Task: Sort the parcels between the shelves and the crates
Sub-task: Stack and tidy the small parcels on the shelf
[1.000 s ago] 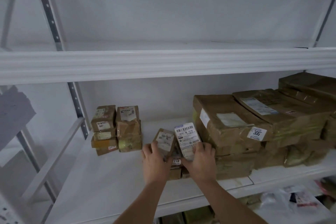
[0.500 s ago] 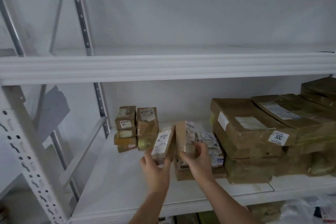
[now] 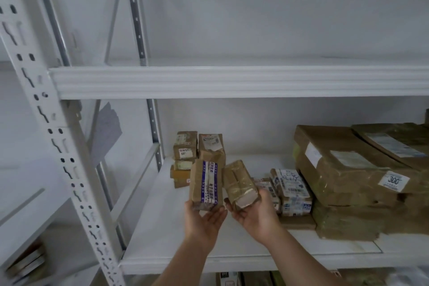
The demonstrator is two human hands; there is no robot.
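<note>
Above the middle shelf [image 3: 162, 227] I hold two small brown parcels side by side. My left hand [image 3: 204, 218] grips from below a parcel with a blue-striped label [image 3: 206, 183]. My right hand [image 3: 255, 213] grips a taped brown parcel [image 3: 239, 183], tilted, with its pale end toward me. Behind them a stack of small labelled parcels [image 3: 197, 153] stands at the back left of the shelf. Right of my hands lie small white-labelled parcels [image 3: 290, 190] on a flat brown one.
Large brown parcels [image 3: 348, 174], one with a "300" sticker, fill the right side of the shelf. The upper shelf beam [image 3: 232, 81] runs across above. A perforated white upright [image 3: 58, 146] stands at left. More packages show on the shelf below [image 3: 232, 280].
Both hands lifted the two small parcels off the pile and drew them toward me, turning them so other faces show. The view shifted left, revealing the white upright.
</note>
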